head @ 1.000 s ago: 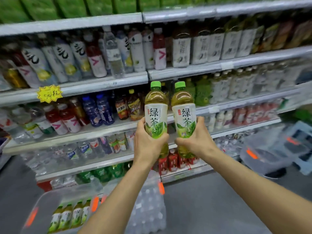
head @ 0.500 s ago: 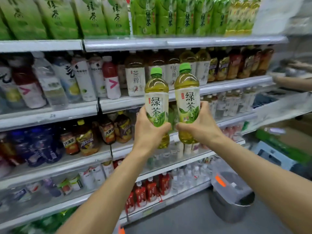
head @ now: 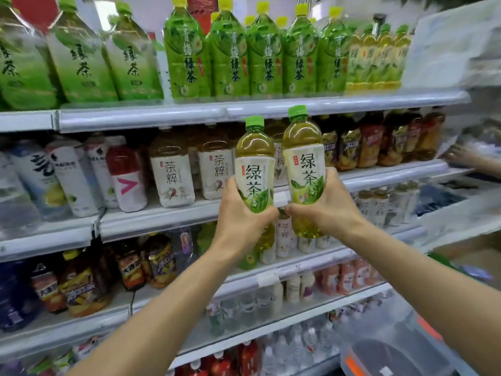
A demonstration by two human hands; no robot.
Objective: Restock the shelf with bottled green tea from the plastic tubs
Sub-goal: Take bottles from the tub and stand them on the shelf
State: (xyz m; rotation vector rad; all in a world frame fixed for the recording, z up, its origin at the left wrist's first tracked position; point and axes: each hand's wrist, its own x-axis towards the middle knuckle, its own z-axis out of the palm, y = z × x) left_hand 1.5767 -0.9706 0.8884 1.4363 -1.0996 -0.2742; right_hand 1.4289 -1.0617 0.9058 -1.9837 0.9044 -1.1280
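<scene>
We hold two full clear plastic green-capped tea bottles upright, left hand (head: pixel 238 223) wrapping one (head: pixel 254 175), right hand (head: pixel 325 210) the other (head: pixel 305 161). Likely weighty, stiff, slick; we grip low on the labels.

Both held bottles (head: pixel 254 183) read 绿茶; white-labelled shelf bottles (head: pixel 172 172) seemingly read 茶粹.

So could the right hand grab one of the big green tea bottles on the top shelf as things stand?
Probably not: the right hand already grips a green tea bottle, so its fingers are occupied, though nothing blocks the big bottles.
</scene>
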